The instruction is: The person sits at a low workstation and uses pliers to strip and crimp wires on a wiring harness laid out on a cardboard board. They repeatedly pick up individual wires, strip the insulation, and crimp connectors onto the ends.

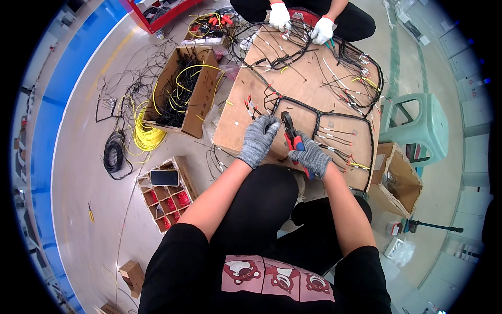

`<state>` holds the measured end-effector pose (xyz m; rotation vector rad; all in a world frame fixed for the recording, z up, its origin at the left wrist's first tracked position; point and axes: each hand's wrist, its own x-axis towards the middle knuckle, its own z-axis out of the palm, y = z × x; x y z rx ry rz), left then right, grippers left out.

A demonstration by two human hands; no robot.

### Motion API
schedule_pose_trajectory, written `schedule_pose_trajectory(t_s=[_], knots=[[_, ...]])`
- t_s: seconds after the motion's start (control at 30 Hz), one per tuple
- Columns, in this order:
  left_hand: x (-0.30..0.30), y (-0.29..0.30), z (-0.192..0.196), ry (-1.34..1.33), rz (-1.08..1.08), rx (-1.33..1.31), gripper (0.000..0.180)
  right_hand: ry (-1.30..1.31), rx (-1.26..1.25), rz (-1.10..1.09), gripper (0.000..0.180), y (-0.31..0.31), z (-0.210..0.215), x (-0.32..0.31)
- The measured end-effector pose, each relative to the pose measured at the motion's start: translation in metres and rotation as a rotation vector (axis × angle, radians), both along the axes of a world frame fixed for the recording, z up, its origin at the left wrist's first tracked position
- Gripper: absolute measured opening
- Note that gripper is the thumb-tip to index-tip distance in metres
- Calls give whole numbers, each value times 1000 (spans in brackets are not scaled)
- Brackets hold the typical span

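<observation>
My right hand [312, 156], in a grey knit glove, is closed around the red and blue handles of a pair of crimping pliers [288, 129]. Their dark jaws point away from me, over the near edge of a wooden board [235, 128]. Close against the jaws, my gloved left hand [256, 142] pinches what looks like a thin wire; its end is too small to make out. Just beyond both hands runs a black-wrapped wire harness [298, 105], with short branches ending in red and white tips.
Across the board another person's white-gloved hands [280, 17] work at bundled cables. On the left stand a cardboard box [201, 107] of black wires, a yellow wire coil [146, 133] and a divided box [157, 209] with a phone [164, 178]. A green stool [431, 125] and an open carton [408, 191] are on the right.
</observation>
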<state>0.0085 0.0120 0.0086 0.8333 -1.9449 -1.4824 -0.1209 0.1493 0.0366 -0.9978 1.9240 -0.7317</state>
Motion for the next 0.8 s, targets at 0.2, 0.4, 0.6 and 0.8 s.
schedule_pose_trajectory(t_s=[0.2,0.4,0.6,0.8], knots=[[-3,0,0,-26,8,-108,20,-44,20,-3,61,4,-3,-2],[-6,-4,-4,-38,-29,-90,20,-30,16,30,65,3,2,-4],[-7,-6,-3,-30,-40,-51,19,-105,-26,-49,69,7,-12,-14],[-6,-6,-3,-56,-26,-58,20,-42,32,-1,70,5,3,-10]])
